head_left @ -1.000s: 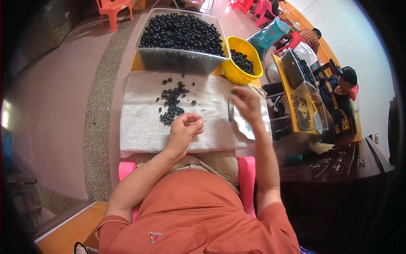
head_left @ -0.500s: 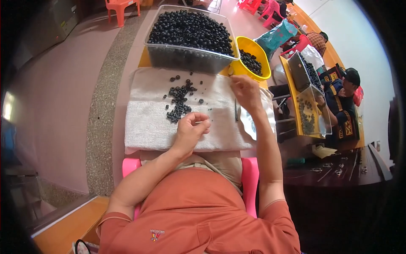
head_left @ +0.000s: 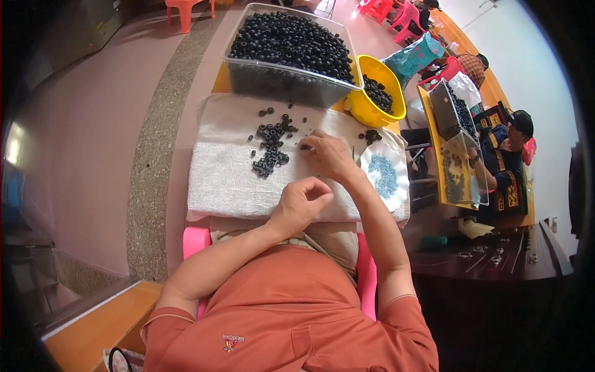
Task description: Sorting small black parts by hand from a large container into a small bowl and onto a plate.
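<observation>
On the white towel (head_left: 229, 186) lies a loose pile of small black ring-shaped pieces (head_left: 270, 139). My right hand (head_left: 330, 155) is over the towel to the right of this pile, palm down, its fingertips closed on a small black piece (head_left: 305, 147). Nearer to me, my left hand (head_left: 300, 204) is closed, thumb and forefinger pinched together; whatever they hold is too small to make out. A white scalloped dish (head_left: 396, 192) with tiny light-blue bits (head_left: 382, 175) stands right of my right wrist. Beyond the dish sits a small cluster of dark pieces (head_left: 372, 136).
A clear plastic bin (head_left: 285, 77) full of black pieces stands at the far side, beside a yellow basket (head_left: 400, 102) holding more. At right, a co-worker (head_left: 511, 149) sits by another bin (head_left: 441, 111) and a clear tray (head_left: 477, 180). Pink chair arms (head_left: 196, 240) flank me.
My right hand has come from beside the yellow basket toward me and left, uncovering the dark cluster and the dish. My left hand has shifted slightly right and nearer. The view has shifted slightly.
</observation>
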A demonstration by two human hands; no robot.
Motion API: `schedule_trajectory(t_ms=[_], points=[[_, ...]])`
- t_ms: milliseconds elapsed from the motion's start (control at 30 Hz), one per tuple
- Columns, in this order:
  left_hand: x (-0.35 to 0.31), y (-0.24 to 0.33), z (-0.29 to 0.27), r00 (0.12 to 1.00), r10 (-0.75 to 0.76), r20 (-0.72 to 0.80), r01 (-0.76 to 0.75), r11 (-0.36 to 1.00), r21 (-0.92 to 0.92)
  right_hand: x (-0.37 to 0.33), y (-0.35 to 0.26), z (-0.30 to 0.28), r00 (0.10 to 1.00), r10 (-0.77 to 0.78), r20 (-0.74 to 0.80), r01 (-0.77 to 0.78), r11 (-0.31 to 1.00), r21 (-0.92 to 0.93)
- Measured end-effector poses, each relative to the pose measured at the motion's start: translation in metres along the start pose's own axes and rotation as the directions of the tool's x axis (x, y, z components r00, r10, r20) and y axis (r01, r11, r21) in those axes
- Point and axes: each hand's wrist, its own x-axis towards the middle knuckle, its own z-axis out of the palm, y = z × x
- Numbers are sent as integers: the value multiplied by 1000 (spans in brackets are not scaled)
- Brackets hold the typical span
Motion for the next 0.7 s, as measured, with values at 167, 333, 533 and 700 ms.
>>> schedule_trajectory(t_ms=[167,333,533,700], points=[[2,-4,-2,999,37,-20,-38,998,-46,-2,4,3,995,76,68,-79,996,41],[7,-9,-4,995,47,-91,-58,991,-121,-11,-4,-1,984,179,-2,-172,947,272],[9,3,-11,972,-108,-211,56,969,-239,-32,3,-3,971,240,8,-194,767,612],[11,-1,-12,966,-152,-208,88,954,-286,-31,1,-4,983,153,-104,-92,893,440]])
